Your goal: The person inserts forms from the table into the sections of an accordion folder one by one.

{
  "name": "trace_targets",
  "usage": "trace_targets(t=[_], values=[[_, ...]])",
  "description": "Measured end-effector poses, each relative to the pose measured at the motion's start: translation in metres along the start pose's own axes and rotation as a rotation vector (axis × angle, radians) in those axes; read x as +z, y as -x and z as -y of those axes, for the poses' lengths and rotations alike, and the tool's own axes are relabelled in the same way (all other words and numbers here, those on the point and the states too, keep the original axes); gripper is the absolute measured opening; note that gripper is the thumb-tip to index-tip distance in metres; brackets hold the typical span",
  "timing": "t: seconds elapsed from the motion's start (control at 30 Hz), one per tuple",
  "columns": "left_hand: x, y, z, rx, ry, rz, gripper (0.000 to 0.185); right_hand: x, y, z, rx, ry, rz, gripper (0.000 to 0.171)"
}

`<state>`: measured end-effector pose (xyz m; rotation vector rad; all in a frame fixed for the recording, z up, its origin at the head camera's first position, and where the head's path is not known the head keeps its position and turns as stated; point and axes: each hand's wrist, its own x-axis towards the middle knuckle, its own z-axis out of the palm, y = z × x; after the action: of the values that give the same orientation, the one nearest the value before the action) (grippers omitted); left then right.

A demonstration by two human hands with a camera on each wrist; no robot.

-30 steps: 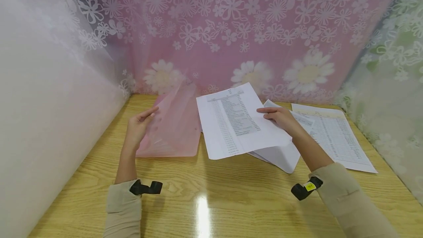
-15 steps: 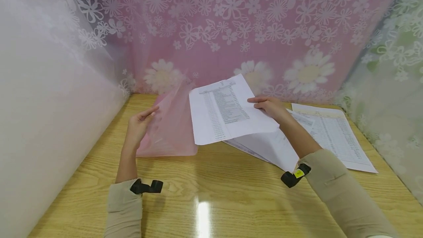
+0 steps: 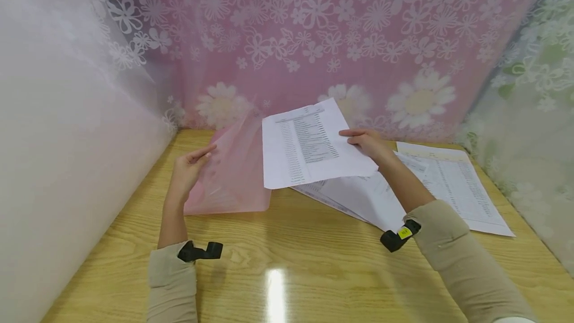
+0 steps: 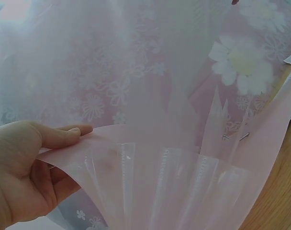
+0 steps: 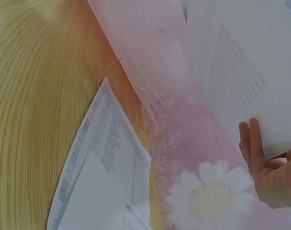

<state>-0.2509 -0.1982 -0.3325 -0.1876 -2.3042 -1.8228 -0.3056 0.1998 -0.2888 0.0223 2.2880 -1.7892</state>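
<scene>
A translucent pink folder (image 3: 237,178) is tilted up at the back left of the table. My left hand (image 3: 186,176) pinches its left edge, the cover lying between thumb and fingers in the left wrist view. Inside, clear plastic sleeves (image 4: 174,191) and small metal prongs (image 4: 236,136) show. My right hand (image 3: 367,146) grips a white printed sheet (image 3: 287,148) by its right side, thumb hidden under it in the head view. The sheet hangs above the table, its left edge overlapping the folder's right side in the head view.
More printed papers (image 3: 354,196) lie fanned on the wooden table (image 3: 314,263) below the held sheet. Another printed page (image 3: 466,193) lies at the far right. A pink flowered curtain (image 3: 287,39) hangs behind the table, and a white sheet-like wall (image 3: 80,113) stands at the left.
My right hand has carried the printed sheet left and upward, closer over the folder, baring more of the papers beneath. The left hand has kept its pinch on the folder, almost still.
</scene>
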Motion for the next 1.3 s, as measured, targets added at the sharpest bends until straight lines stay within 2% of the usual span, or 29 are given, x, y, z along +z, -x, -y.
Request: trace_targets(t=[0.17, 0.3, 0.47, 0.73, 0.8, 0.9, 1.03, 1.3], values=[[-0.001, -0.005, 0.012, -0.001, 0.006, 0.006, 0.031, -0.006, 0.003, 0.002, -0.014, 0.013, -0.031, 0.041], [0.000, 0.000, 0.002, 0.005, 0.008, 0.016, 0.032, -0.004, 0.004, 0.004, -0.002, 0.001, -0.059, 0.040], [0.001, 0.006, -0.008, 0.023, -0.001, 0.023, 0.031, 0.007, -0.001, 0.005, 0.009, -0.014, -0.045, 0.039], [0.001, -0.007, 0.017, 0.053, -0.017, 0.017, 0.033, 0.024, -0.017, 0.005, 0.030, -0.058, -0.012, 0.039], [0.003, -0.008, 0.018, 0.057, -0.013, 0.013, 0.032, 0.028, -0.021, 0.005, 0.034, -0.074, 0.003, 0.040], [0.004, -0.008, 0.019, 0.064, -0.008, 0.008, 0.031, 0.035, -0.026, 0.006, 0.043, -0.074, -0.020, 0.039], [0.005, -0.009, 0.020, 0.085, -0.013, 0.000, 0.031, 0.041, -0.030, 0.007, 0.045, -0.021, -0.038, 0.036], [0.005, -0.010, 0.020, 0.089, -0.008, -0.003, 0.030, 0.054, -0.047, 0.007, 0.037, -0.061, -0.044, 0.036]])
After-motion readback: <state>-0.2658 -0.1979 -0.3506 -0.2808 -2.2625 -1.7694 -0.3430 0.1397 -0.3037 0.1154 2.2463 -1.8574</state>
